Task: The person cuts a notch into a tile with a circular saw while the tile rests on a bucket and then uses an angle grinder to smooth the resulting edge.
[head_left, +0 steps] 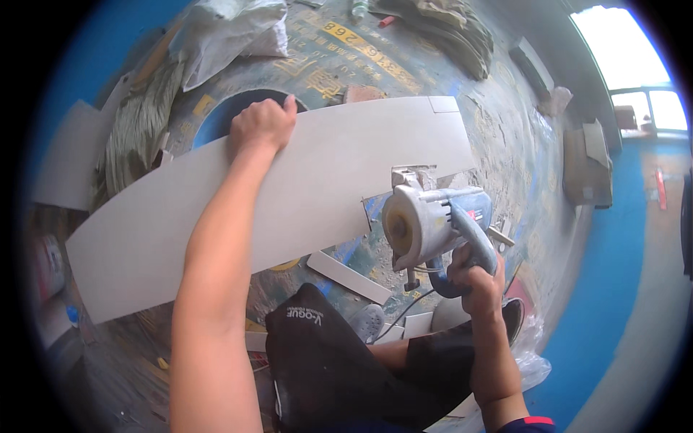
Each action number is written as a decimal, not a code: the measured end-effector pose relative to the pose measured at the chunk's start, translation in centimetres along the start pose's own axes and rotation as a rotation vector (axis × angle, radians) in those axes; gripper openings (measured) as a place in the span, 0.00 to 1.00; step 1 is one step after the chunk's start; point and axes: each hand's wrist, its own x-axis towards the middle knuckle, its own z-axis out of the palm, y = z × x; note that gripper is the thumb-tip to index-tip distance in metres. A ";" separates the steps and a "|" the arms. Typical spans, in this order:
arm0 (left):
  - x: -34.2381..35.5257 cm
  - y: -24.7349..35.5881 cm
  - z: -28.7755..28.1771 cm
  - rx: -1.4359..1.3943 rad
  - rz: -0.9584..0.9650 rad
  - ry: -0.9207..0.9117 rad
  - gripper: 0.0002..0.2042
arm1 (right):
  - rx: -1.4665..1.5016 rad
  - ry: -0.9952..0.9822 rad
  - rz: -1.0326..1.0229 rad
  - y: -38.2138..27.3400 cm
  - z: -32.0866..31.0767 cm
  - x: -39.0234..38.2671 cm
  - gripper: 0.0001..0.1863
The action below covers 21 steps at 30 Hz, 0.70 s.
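Observation:
A large pale tile (303,173) spans the view, with a notch in its near right edge and thin lines marked at its far right corner. My left hand (263,124) is closed over the tile's far edge, fingers curled out of sight and thumb raised. In my right hand (473,278) is a handheld circular saw (437,220), gripped by its rear handle. Its base plate sits at the tile's right part, beside the notch. The blade's contact with the tile is hidden by the saw body.
A blue bucket (216,123) shows behind the tile's far edge. Tile strips (350,278) lie on the dusty floor near my knee, and the saw's cord (404,310) runs past them. White sacks (234,36) stand far left; a cardboard box (586,166) sits by the right wall.

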 end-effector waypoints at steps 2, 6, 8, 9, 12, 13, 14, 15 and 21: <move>-0.3 0.0 0.0 -0.019 0.002 -0.013 0.30 | -0.005 -0.014 -0.020 -0.2 0.3 0.3 0.10; -0.4 -0.6 0.1 -0.039 0.003 0.028 0.29 | -0.029 -0.035 -0.095 -0.2 0.9 0.6 0.11; -0.5 -0.5 0.2 -0.028 0.014 0.045 0.29 | -0.084 -0.015 -0.144 0.2 1.2 0.5 0.12; -0.6 -0.3 0.2 -0.021 0.020 0.050 0.29 | -0.073 -0.026 -0.130 0.2 1.1 0.5 0.12; -0.9 0.0 0.0 -0.032 0.006 0.050 0.28 | -0.044 -0.046 -0.096 0.1 0.8 0.5 0.13; -0.7 -0.1 0.1 -0.026 0.006 0.050 0.28 | -0.039 -0.046 -0.092 0.0 1.0 0.5 0.13; -0.5 -0.2 0.2 -0.038 0.017 0.051 0.29 | -0.034 -0.046 -0.088 0.1 1.1 0.5 0.12; -0.4 -0.3 0.3 -0.052 0.026 0.053 0.31 | -0.041 -0.045 -0.097 0.1 1.0 0.5 0.12; -0.4 -0.1 0.4 -0.050 0.017 0.054 0.32 | -0.075 -0.059 -0.144 0.3 0.6 0.8 0.11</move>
